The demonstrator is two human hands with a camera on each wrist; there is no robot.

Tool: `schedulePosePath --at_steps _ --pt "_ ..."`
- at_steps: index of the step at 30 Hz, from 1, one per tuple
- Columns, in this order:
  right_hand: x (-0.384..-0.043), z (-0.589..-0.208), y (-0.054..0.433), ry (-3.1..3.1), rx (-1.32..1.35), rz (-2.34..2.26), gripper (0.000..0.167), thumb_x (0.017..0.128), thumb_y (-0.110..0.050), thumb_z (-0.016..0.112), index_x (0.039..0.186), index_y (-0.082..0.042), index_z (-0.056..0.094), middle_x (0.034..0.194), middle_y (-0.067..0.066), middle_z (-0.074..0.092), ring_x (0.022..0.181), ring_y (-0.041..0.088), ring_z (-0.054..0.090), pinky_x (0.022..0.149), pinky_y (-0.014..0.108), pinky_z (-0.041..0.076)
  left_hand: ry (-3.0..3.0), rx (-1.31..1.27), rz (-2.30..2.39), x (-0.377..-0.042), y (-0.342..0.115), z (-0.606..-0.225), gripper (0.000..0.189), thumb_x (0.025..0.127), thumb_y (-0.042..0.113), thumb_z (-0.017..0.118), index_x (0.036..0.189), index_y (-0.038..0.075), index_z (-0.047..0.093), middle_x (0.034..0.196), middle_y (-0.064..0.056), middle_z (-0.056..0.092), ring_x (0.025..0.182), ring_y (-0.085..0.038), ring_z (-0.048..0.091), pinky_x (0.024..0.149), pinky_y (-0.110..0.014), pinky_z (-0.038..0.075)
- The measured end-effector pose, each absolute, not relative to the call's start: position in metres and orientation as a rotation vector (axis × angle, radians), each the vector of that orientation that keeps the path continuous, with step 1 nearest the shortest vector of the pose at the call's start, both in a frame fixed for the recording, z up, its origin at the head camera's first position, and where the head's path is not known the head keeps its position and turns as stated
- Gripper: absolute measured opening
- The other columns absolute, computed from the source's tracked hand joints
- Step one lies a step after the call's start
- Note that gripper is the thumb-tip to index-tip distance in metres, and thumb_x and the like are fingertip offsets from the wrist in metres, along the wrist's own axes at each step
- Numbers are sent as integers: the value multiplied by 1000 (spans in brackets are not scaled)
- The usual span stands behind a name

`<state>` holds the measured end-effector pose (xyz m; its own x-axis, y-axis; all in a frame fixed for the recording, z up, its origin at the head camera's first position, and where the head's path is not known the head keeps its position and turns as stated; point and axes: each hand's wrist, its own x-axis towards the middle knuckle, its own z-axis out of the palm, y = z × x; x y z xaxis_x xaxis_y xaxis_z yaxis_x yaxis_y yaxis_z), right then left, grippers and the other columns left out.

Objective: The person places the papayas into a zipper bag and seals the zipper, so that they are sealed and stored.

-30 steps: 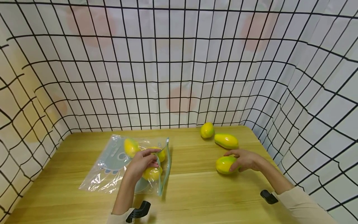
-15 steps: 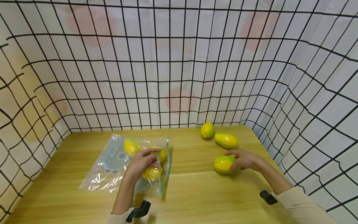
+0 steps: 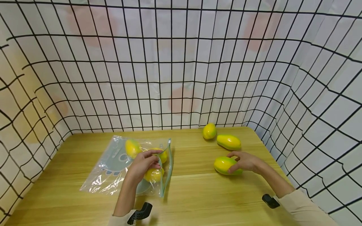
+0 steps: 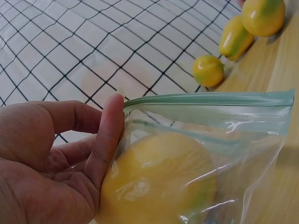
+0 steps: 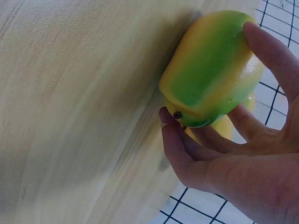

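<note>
My left hand [image 3: 140, 165] pinches the open mouth of a clear zip bag [image 3: 108, 169], fingers curled at the rim. In the left wrist view the bag's green zip strip [image 4: 210, 99] runs away from the fingertips. Several yellow fruits, one of them a yellow fruit [image 3: 132, 148] toward the back, lie inside the bag. To the right, my right hand [image 3: 247, 161] holds a yellow papaya with green streaks [image 3: 222, 165] by its right end. In the right wrist view the thumb lies on one side of the papaya [image 5: 210, 70] and the fingers on the other.
Behind the right hand lie a long yellow papaya [image 3: 229, 142] and a rounder yellow fruit [image 3: 209, 131]. A black wire grid [image 3: 183, 72] backed by white patterned cloth surrounds the wooden table [image 3: 192, 201] at the back and sides.
The papaya at my right hand has shifted slightly left, turned a little, and shows more of its length. The left hand and the bag have stayed in place.
</note>
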<state>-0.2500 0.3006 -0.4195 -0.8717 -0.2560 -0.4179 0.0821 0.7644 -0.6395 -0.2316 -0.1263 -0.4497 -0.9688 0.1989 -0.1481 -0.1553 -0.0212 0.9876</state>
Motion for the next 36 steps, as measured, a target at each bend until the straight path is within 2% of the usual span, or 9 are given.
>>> schedulePosePath --at_steps 9,18,32,36 --pt "-250 -423 298 2512 -146 -903 78 78 -35 86 142 -4 54 150 28 43 136 51 42 103 60 47 1998 48 2088 -232 -127 -450 41 96 2 55 136 -4 60 90 -9 60 67 -12 66 69 -22 61" --pt "-251 -420 283 2539 -173 -917 70 77 -37 86 135 -9 59 148 24 49 136 49 44 105 60 46 2000 47 2086 -232 -127 -450 41 96 3 55 136 -4 59 91 -10 60 68 -12 66 69 -21 61" --pt "-255 -409 251 2541 -228 -941 74 77 -42 85 138 -11 57 151 21 47 134 43 48 103 56 49 2001 51 2089 -231 -127 -449 40 96 2 56 136 -3 60 90 -9 60 68 -13 66 69 -22 61" --pt "-258 -409 243 2542 -243 -949 72 77 -43 85 136 -13 58 147 19 51 132 41 50 101 54 51 2007 35 2090 -231 -126 -449 40 96 3 57 136 -3 61 90 -9 61 68 -13 66 69 -22 61"
